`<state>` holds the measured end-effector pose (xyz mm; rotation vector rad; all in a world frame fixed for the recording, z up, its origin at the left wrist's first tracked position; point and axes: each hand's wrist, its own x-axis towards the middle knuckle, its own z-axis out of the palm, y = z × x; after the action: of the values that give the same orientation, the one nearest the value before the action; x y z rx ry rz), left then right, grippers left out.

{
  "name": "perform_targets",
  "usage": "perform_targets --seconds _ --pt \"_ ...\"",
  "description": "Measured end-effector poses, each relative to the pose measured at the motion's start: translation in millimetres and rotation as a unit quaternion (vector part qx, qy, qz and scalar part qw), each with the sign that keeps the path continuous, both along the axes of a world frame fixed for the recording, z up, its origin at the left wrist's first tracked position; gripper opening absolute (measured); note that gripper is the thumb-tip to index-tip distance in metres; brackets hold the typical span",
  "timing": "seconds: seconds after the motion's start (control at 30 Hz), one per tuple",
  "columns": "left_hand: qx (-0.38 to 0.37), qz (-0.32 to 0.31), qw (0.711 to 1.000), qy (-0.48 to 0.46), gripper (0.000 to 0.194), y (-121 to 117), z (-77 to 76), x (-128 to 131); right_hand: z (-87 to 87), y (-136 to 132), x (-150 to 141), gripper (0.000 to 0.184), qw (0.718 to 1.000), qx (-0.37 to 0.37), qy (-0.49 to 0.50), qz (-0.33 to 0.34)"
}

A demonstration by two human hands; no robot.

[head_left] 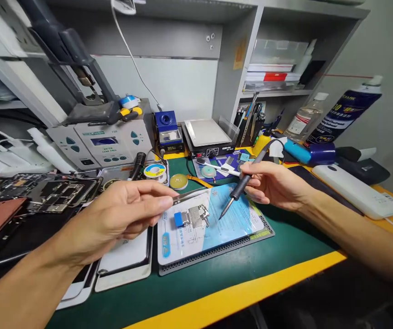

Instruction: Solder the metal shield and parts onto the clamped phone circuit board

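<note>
- Left hand [124, 219], lower left of the frame: thumb and fingers closed in a pinch on one pair of steel tweezers [186, 195], tips pointing right, held above the mat.
- Right hand [273, 183], right of centre: closed pen-style around one soldering iron [246, 179], its tip angled down, just beside the clamped part. Whether the tip touches the mat is hard to tell.
- Centre of the frame: one metal phone part [198, 215], gripped by one blue clip [180, 219], lies on a printed repair mat [239, 214]. The tweezers and iron are both near it; neither visibly touches it.
- State of the work as seen: the part is in its clip, both tools are in hand, and no contact shows. No smoke or solder is visible.
- Upper centre: one soldering station [110, 141], one preheater plate [208, 135], one solder spool [155, 172] and one round tin [178, 181].
- Left of the frame: one opened phone with exposed circuit boards [54, 194].
- Right of the frame: one spray can [345, 112], one clear bottle [306, 116] and one white phone [353, 192].
- The green bench [237, 278] has a yellow front edge, lower right.
</note>
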<state>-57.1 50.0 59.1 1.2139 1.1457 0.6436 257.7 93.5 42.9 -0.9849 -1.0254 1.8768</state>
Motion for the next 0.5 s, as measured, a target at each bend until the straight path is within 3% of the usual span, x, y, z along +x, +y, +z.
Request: perform_targets --seconds 0.07,0.13,0.2,0.33,0.5 --pt "0.044 -0.007 0.998 0.052 0.036 -2 -3.6 0 -5.4 -3 0 0.019 1.000 0.005 -0.004 -0.007" --pt "0.139 0.001 0.983 0.121 0.031 -6 -6.2 -1 -7.8 -4 0 0.015 1.000 0.010 -0.012 -0.011" --pt "0.219 0.018 0.961 0.170 0.024 -12 -9.0 -3 -8.6 -6 0 0.021 1.000 0.013 -0.024 -0.010" --pt "0.295 0.050 0.926 0.231 0.017 -21 -15.6 -6 -9.7 -10 -3 0.033 0.998 0.037 -0.055 -0.009" --pt "0.461 0.054 0.823 0.327 0.014 -31 -20.9 -5 -7.8 -16 -7 0.023 0.996 0.053 -0.068 -0.031"
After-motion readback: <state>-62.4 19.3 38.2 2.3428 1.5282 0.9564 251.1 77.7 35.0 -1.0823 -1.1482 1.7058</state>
